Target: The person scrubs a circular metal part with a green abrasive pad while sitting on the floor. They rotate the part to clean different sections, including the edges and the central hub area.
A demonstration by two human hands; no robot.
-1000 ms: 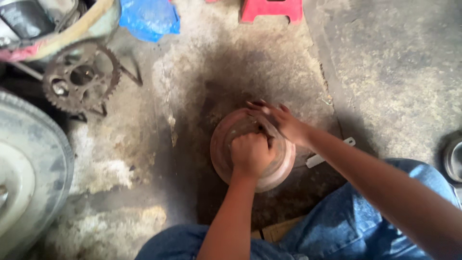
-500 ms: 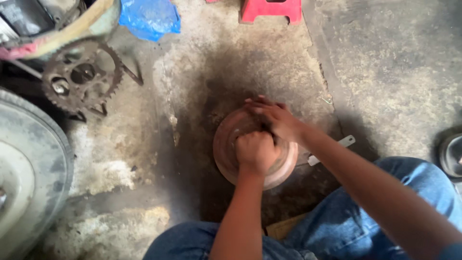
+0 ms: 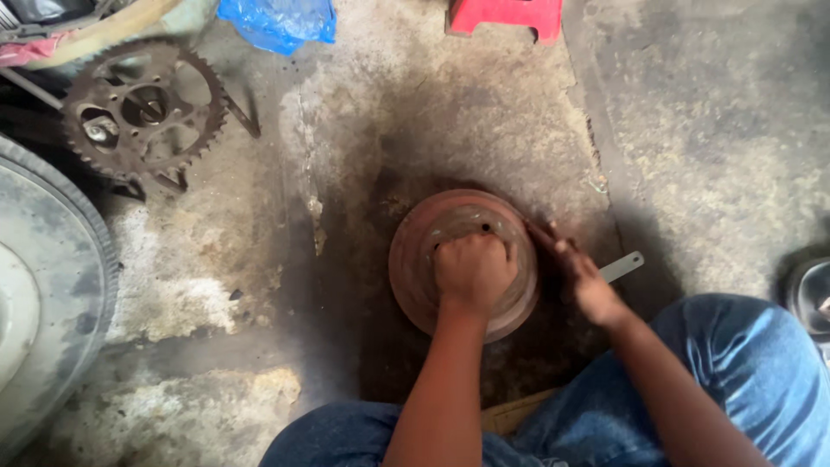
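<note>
A rusty round metal drum (image 3: 417, 252) lies flat on the stained concrete floor in front of my knees. My left hand (image 3: 471, 272) is a closed fist pressed down into the drum's centre; whatever may be inside the fist is hidden. My right hand (image 3: 579, 278) rests at the drum's right rim with its fingers stretched out and touching the edge, holding nothing. A flat pale metal tool (image 3: 626, 265) lies on the floor just right of that hand.
A rusty toothed sprocket (image 3: 143, 108) and a large tyre (image 3: 43, 285) are at the left. A blue plastic bag (image 3: 277, 19) and a red stool (image 3: 506, 17) sit at the top. A metal bowl (image 3: 813, 294) is at the right edge, my jeans-clad legs (image 3: 735, 363) below.
My right hand has slid off the top of the drum to its right rim. The left fist stays on the centre. The view has shifted slightly.
</note>
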